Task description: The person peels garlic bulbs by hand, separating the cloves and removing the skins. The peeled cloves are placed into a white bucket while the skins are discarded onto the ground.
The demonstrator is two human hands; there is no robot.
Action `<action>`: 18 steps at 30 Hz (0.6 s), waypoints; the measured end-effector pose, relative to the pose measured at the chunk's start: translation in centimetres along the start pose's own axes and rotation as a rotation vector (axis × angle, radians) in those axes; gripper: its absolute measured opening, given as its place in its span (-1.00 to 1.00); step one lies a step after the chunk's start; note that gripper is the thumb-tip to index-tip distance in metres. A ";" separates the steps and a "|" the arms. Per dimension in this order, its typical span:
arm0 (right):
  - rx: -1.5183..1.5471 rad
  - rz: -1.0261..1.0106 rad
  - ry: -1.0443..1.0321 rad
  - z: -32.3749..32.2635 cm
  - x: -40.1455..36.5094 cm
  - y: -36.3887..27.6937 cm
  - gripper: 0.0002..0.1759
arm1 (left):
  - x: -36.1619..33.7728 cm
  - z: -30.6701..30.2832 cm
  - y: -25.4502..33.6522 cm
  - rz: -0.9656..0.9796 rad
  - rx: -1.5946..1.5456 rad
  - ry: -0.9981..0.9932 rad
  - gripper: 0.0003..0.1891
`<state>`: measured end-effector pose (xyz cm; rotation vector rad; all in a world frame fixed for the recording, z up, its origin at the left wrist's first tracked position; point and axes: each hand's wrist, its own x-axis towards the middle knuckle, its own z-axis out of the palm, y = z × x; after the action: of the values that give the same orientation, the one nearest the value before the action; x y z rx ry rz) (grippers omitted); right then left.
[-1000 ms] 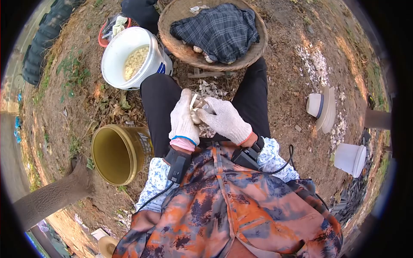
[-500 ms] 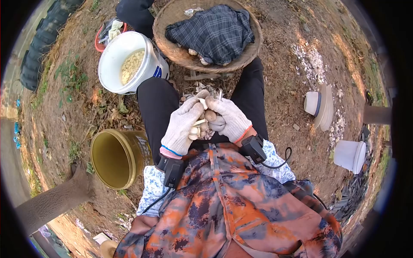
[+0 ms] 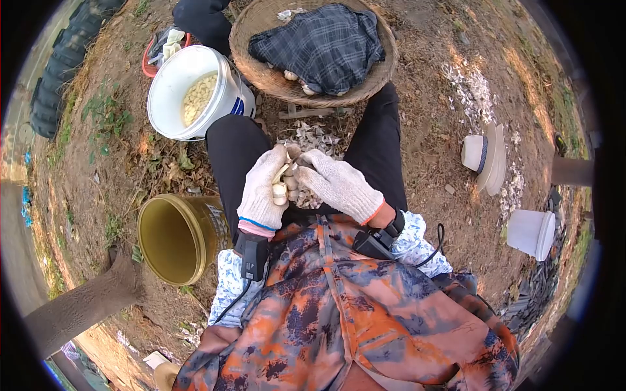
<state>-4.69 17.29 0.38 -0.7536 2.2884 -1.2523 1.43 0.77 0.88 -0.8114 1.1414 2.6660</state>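
Note:
My left hand (image 3: 262, 189), in a white knitted glove with a blue and pink cuff, is closed round several garlic cloves (image 3: 280, 193), some peeled and white. My right hand (image 3: 338, 186), gloved with an orange-edged cuff, meets it from the right, its fingertips closed at the top of the cloves; what they pinch is too small to make out. Both hands are above my lap, between my knees. Loose garlic skins (image 3: 313, 138) lie on the ground just beyond them.
A white bucket (image 3: 156, 98) of peeled cloves stands front left, beside a wicker basket (image 3: 257, 72) with a plaid cloth (image 3: 319, 49). A yellow bucket (image 3: 171, 240) lies left; a hat (image 3: 484, 158) and white bucket (image 3: 529, 234) are right. A person's dark-clothed leg (image 3: 203, 23) is ahead.
My right hand has shifted left and its fingers have turned in over the cloves. My left hand has moved slightly left, and more of the skins beyond now show.

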 end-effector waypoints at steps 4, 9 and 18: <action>-0.107 -0.101 0.075 0.8 -0.1 0.0 -0.74 | 0.0 -0.1 0.2 -0.066 0.055 0.040 -0.63; -0.262 -0.244 0.073 0.4 -0.4 0.3 -0.76 | -0.2 -1.5 0.8 -0.175 0.020 -0.110 -0.63; -0.018 -0.293 0.182 0.6 0.3 1.7 -0.79 | -1.0 1.0 1.6 0.125 0.332 0.001 -0.62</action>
<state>-5.04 17.52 -1.44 -1.0503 2.3986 -1.4851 1.32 0.49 2.97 -0.7012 1.6250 2.4650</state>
